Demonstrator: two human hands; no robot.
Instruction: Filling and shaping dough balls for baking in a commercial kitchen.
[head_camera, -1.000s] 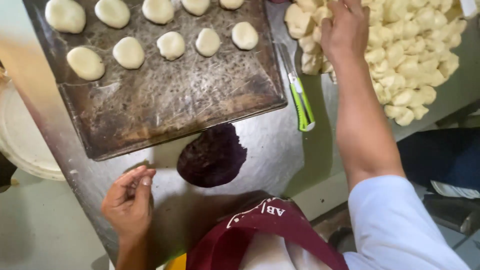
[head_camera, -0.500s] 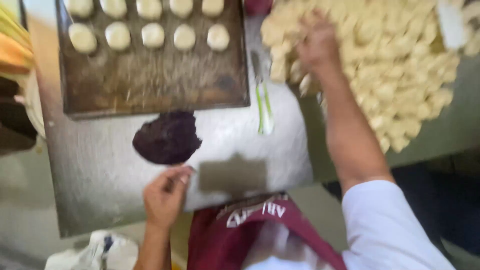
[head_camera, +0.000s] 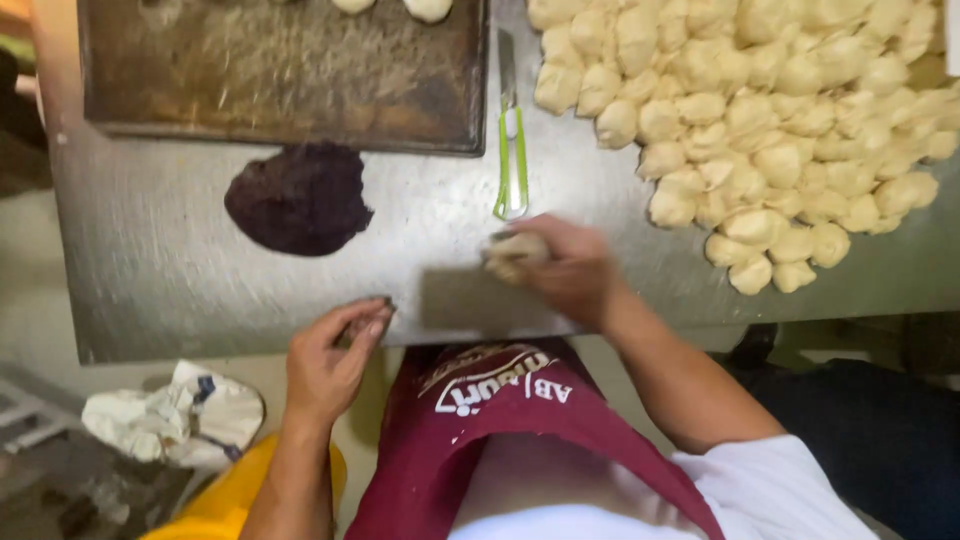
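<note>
Dough lump (head_camera: 516, 252), pale and rough, cupped in right hand (head_camera: 570, 272) just below knife (head_camera: 511, 150); left hand (head_camera: 328, 362) pinched, grip contents unclear.

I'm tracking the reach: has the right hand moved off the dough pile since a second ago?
Yes. The right hand has left the dough pile and come toward the person, holding a dough piece below the green-handled knife.

A crumpled white bag (head_camera: 175, 415), possibly paper, with dark printing lies on the floor at lower left, below the steel table's (head_camera: 180, 300) edge.
</note>
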